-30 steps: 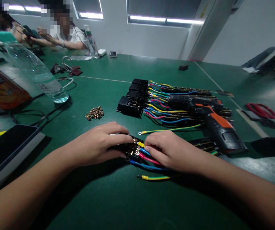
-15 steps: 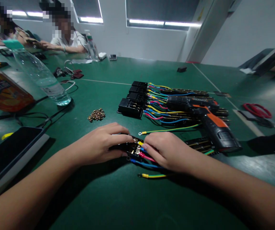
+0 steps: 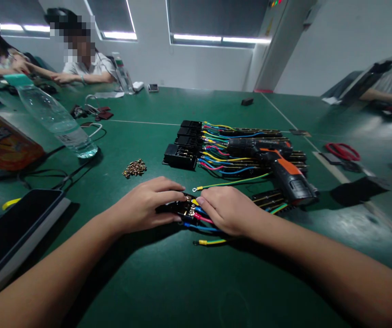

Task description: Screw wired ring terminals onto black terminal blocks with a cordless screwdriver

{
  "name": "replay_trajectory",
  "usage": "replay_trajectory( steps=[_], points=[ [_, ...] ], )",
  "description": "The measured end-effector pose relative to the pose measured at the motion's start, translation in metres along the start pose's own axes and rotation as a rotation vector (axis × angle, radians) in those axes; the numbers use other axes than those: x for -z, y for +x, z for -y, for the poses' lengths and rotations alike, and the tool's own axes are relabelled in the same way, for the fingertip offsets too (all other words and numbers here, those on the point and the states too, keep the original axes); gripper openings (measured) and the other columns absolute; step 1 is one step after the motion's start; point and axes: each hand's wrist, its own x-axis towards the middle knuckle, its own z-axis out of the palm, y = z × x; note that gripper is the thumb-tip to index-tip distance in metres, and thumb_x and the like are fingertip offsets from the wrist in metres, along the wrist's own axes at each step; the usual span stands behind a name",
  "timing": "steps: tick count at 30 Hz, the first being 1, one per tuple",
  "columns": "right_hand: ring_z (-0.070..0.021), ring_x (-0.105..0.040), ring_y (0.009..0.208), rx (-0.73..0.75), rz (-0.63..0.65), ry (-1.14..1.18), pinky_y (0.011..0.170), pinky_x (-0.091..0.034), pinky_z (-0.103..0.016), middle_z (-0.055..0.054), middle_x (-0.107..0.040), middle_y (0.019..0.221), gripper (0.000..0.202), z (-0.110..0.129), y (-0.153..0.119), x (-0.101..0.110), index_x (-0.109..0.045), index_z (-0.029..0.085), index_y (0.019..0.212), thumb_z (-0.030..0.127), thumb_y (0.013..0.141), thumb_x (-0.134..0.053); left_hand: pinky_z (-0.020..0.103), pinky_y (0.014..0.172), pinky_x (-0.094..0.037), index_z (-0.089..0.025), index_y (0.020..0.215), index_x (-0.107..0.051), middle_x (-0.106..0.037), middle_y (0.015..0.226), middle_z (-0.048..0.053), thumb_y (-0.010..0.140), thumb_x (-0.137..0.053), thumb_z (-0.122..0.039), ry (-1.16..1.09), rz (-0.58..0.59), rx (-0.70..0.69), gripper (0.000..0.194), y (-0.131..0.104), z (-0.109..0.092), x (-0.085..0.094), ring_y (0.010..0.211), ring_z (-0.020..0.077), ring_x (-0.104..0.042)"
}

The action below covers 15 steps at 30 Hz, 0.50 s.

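Nearest my camera, a green-and-yellow lead (image 3: pixel 203 243) with a ring end lies on the near side of the black terminal block (image 3: pixel 184 209), which sits on the green table (image 3: pixel 168 282) between my hands. My left hand (image 3: pixel 144 200) grips the block from its left, fingers over the top, thumb at the near edge. My right hand (image 3: pixel 228 209) is at the block's right end, thumb and forefinger pinching a yellow-sleeved wire (image 3: pixel 195 202); its other fingertips I cannot see. Beyond the block, to its left, I see a heap of screws (image 3: pixel 134 168); to its right, a cordless drill (image 3: pixel 287 172); straight past it, a row of black blocks (image 3: pixel 180 156) with coloured wires. Farther left of it is a water bottle (image 3: pixel 57 116), and well past that, a person (image 3: pixel 91 67) in white.
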Motion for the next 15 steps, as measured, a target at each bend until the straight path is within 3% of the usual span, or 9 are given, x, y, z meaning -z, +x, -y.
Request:
replay_trajectory(
  steps=[9,15],
  points=[
    [-0.0187,-0.063,0.078,-0.028,0.021,-0.037,0.067,-0.033,-0.031,-0.008,-0.072,0.09,0.04,0.001,0.001,0.001,-0.065,0.015,0.092,0.032,0.105,-0.031,0.034,0.088,-0.054,-0.018,0.114,-0.065,-0.069,0.114,0.011,0.084,-0.069,-0.028,-0.04,-0.046,-0.04,0.031,0.005,-0.002,0.0,0.101,0.021,-0.065],
    [-0.0207,-0.062,0.082,-0.051,-0.015,-0.07,0.071,-0.036,-0.033,-0.01,-0.071,0.092,0.039,0.004,-0.005,0.004,-0.065,0.014,0.095,0.032,0.105,-0.032,0.031,0.085,-0.053,-0.019,0.103,-0.067,-0.07,0.108,0.008,0.083,-0.066,-0.028,-0.049,0.057,0.023,0.021,0.013,-0.004,0.008,0.095,0.0196,-0.065]
  ],
)
